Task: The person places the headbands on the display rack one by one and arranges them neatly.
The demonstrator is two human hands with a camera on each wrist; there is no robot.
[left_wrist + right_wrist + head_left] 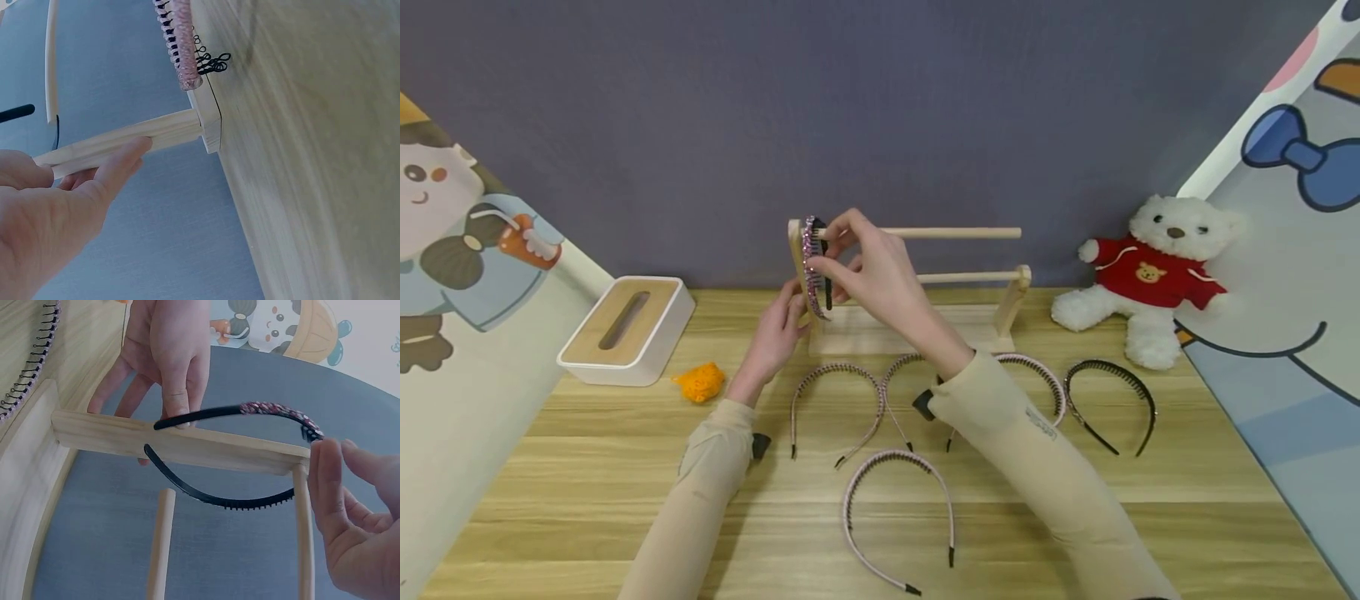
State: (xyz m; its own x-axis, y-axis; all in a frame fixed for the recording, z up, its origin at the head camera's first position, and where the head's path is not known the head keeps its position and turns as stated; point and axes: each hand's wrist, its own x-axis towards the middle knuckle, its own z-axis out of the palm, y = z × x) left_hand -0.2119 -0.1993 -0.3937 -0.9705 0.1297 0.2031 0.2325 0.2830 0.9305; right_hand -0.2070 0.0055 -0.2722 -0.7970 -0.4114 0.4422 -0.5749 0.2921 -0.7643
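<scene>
Pink glitter coats the crown of a black toothed headband (809, 254), held upright at the left end of the upper rod (958, 234), close beside the left post (795, 246) of a wooden display rack (872, 331). The right hand (880, 262) pinches it high on its arch between thumb and fingers — probably to leave the legs free to straddle the rod; whether its weight rests on the wood cannot be told. The left hand (772, 333) grips the left post, thumb on one side and fingers round the other, most likely to steady the frame. The upper rod's right end stands free, which suits slipping a loop on; the lower rod (973, 277) joins the shorter right post (1013, 302). On the wood-grain table (550, 500), three pink headbands (837, 367) and a dark headband (1150, 408) lie in a row before the rack, with a nearer pink headband (848, 500) alone — seemingly spread for easy picking. Well to the left sit a wood-lidded tissue box (662, 333) and a crumpled orange object (700, 382); to the right, a white teddy bear (1157, 271) in a red top sits apart, presumably as decoration.
</scene>
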